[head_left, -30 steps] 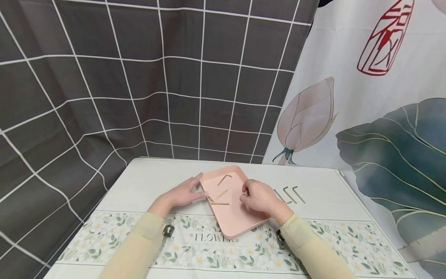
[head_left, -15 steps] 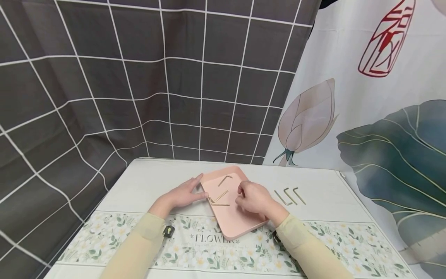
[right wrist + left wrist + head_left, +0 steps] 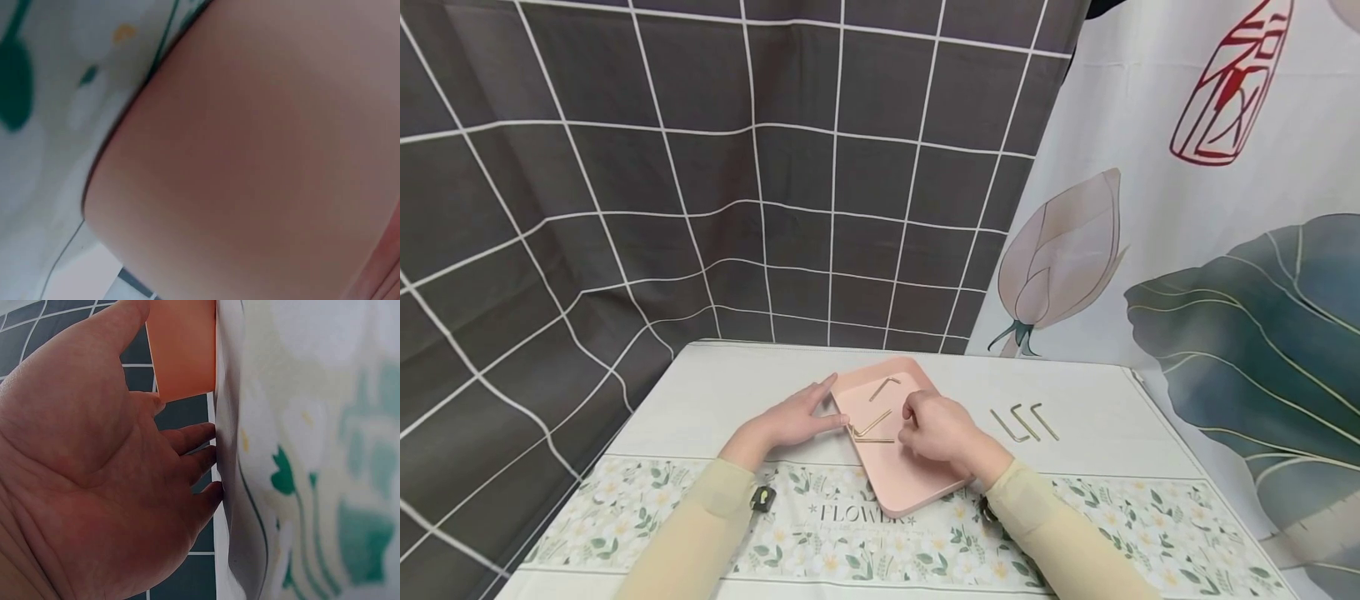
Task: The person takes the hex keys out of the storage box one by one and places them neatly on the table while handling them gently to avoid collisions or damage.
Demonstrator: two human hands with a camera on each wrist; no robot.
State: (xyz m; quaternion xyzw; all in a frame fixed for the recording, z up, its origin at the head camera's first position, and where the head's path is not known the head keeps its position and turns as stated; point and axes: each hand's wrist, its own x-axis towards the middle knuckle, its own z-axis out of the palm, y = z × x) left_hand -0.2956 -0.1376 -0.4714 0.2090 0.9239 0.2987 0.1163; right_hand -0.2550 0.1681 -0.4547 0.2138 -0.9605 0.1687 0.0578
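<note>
Rods (image 3: pixel 876 441) in tray (image 3: pixel 910 483) lie between spread left hand (image 3: pixel 792 417) and curled right hand (image 3: pixel 942 428) (hold unclear).

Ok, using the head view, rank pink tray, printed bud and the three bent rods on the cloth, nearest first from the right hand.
1. Pink tray: beneath the right hand.
2. Three bent rods: on the cloth, right of the tray.
3. Printed bud: on the curtain, up and right.

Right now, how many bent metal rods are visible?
6: one rod farther back in the pink tray, two in it near the left hand, three on the tablecloth. The right hand may hide more.
</note>
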